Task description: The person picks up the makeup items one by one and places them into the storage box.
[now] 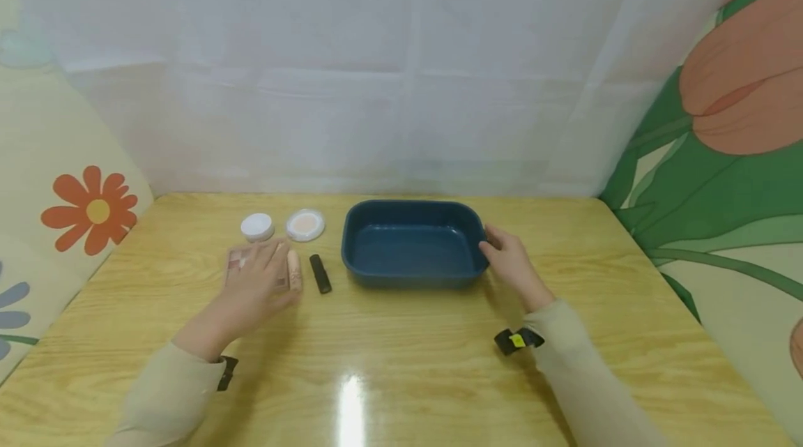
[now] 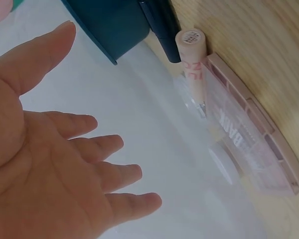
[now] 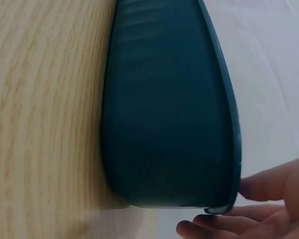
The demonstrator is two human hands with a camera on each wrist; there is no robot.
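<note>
My left hand (image 1: 254, 286), its fingers spread, is above a pink makeup palette (image 1: 235, 262) and partly hides it in the head view. In the left wrist view the palm (image 2: 55, 174) faces the camera with nothing in it. A pale pink tube (image 1: 294, 269) with printed letters lies along the palette's right side. Right of the tube is a black stick (image 1: 320, 274). At the right end of a dark blue rectangular tub (image 1: 414, 279), my right hand (image 1: 511, 262) pinches the rim, thumb on top and fingers below, as the right wrist view shows.
Behind the palette stand a round white jar (image 1: 257, 226) and a round white compact (image 1: 305, 224) with a beige centre. All rest on a wood-grain table (image 1: 414, 363). A white cloth (image 1: 376, 84) hangs along the back edge, and flower-printed panels (image 1: 740, 224) flank the table.
</note>
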